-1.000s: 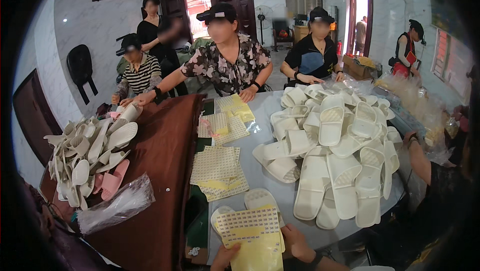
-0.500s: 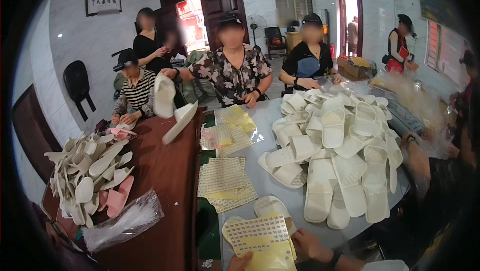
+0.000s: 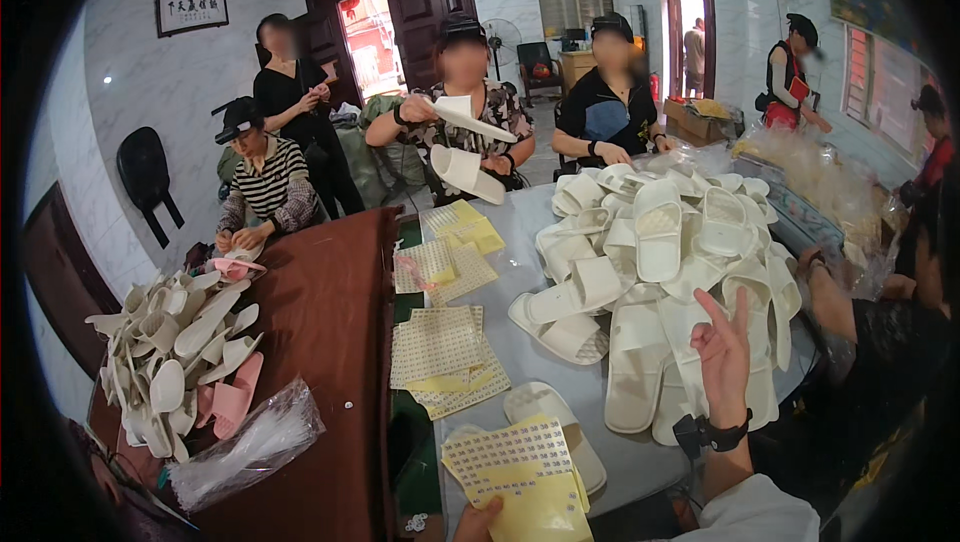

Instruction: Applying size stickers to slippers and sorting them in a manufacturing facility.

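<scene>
My left hand (image 3: 479,520) shows only at the lower edge and grips a yellow sticker sheet (image 3: 520,472) covered with small white labels. Beneath the sheet lies a pair of white slippers (image 3: 545,410) on the grey table (image 3: 500,242). My right hand (image 3: 724,354) is lifted, fingers apart and empty, with a black band on the wrist. It hovers at the near edge of a big pile of white slippers (image 3: 660,272).
More sticker sheets (image 3: 438,347) lie along the grey table's left side. A brown table (image 3: 330,322) carries a second slipper heap (image 3: 175,357) and a clear plastic bag (image 3: 250,442). Several people sit across; one holds up white slippers (image 3: 465,147). Another person's arm (image 3: 835,307) rests at right.
My right hand has risen from the sticker sheet at the lower edge to the slipper pile, fingers spread. The person opposite has moved the lifted slippers to the right.
</scene>
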Demonstrator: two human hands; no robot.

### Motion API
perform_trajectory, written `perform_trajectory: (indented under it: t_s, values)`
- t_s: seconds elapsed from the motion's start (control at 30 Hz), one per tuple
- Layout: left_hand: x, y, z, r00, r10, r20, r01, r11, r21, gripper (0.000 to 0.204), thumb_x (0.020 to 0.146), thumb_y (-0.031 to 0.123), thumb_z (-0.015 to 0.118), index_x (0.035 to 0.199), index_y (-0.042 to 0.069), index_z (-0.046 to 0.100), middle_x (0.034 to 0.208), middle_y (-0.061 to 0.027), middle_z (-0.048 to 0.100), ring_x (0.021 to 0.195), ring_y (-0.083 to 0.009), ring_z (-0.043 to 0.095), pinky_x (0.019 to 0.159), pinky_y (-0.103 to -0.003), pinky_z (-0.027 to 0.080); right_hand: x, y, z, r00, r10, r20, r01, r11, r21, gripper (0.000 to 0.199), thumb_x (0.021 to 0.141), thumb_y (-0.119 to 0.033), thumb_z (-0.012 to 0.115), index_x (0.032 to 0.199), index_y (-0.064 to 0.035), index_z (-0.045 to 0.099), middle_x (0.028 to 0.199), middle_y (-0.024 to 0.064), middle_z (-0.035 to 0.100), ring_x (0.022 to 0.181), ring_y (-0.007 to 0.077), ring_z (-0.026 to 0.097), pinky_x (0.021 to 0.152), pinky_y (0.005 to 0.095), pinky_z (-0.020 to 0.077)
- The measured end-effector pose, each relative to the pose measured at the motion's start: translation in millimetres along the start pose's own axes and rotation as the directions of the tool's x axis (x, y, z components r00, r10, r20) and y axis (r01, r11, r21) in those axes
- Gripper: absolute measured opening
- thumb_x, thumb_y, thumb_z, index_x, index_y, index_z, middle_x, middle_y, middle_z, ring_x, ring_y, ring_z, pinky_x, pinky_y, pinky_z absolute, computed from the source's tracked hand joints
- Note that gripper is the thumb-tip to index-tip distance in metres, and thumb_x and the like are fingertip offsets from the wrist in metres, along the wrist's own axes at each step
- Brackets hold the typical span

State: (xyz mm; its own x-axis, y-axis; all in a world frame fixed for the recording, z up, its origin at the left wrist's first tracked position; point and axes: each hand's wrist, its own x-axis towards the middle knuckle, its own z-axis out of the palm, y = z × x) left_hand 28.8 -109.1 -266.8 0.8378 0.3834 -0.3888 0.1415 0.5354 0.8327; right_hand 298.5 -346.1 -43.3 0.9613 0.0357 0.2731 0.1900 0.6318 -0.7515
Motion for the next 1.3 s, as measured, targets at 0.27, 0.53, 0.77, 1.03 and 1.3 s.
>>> perform_trajectory:
  t_s: [0.27,0.53,0.77,1.03,1.3]
  values:
    - [6,-10,-6,0.999,-0.004,0.036,0.007,0.996,-0.091,0.041,0.087,0.023,0.06,0.118,-0.002,0.052,0.107,-0.0099,0.062,0.091,-0.023,0.06,0.077,-0.033,0.049,-8,9,-13,0.998,0.042,-0.038,-0.044,0.996,-0.072,0.072,0.09,-0.011,0.044,0.145,-0.0132,-0.002,0.127,0.023,0.048,0.07,0.0126,0.054,0.066,0.0232,0.0462]
    - [0,-9,-6,0.998,-0.055,0.014,0.056,0.993,-0.102,0.044,0.086,0.026,0.06,0.118,-0.003,0.052,0.106,-0.0108,0.062,0.091,-0.0241,0.061,0.078,-0.034,0.049,-14,20,-28,0.994,0.103,0.028,-0.098,0.985,-0.141,0.055,0.091,-0.013,0.05,0.14,-0.0081,0.027,0.115,0.0163,0.057,0.07,0.0112,0.056,0.065,0.0235,0.0469]
    - [-18,15,22,0.998,-0.062,0.02,0.065,0.969,-0.238,0.047,0.085,0.028,0.061,0.119,-0.002,0.05,0.108,-0.0114,0.061,0.092,-0.0252,0.061,0.079,-0.035,0.049,-84,101,-54,0.721,0.405,0.562,0.293,0.557,-0.777,0.031,0.083,-0.013,0.062,0.113,-0.0067,0.057,0.098,0.0106,0.062,0.077,0.0248,0.06,0.071,0.0328,0.0485]
    - [1,-13,-14,0.997,-0.045,0.061,0.051,0.994,-0.098,0.047,0.085,0.03,0.061,0.118,-0.002,0.051,0.105,-0.0094,0.062,0.087,-0.0221,0.062,0.074,-0.033,0.05,-131,137,-60,0.476,0.424,0.77,0.778,0.205,-0.594,0.042,0.08,-0.027,0.063,0.118,-0.0132,0.054,0.124,0.0109,0.051,0.1,0.0276,0.054,0.082,0.0353,0.0459]
    - [-13,14,15,1.0,0.006,0.029,-0.004,0.997,-0.08,0.05,0.085,0.032,0.062,0.118,-0.002,0.05,0.105,-0.009,0.061,0.088,-0.0218,0.061,0.073,-0.033,0.05,-131,132,-64,0.54,0.374,0.754,0.671,0.349,-0.654,0.027,0.078,-0.023,0.064,0.102,-0.0131,0.059,0.12,0.0097,0.053,0.098,0.0268,0.055,0.08,0.0343,0.0467]
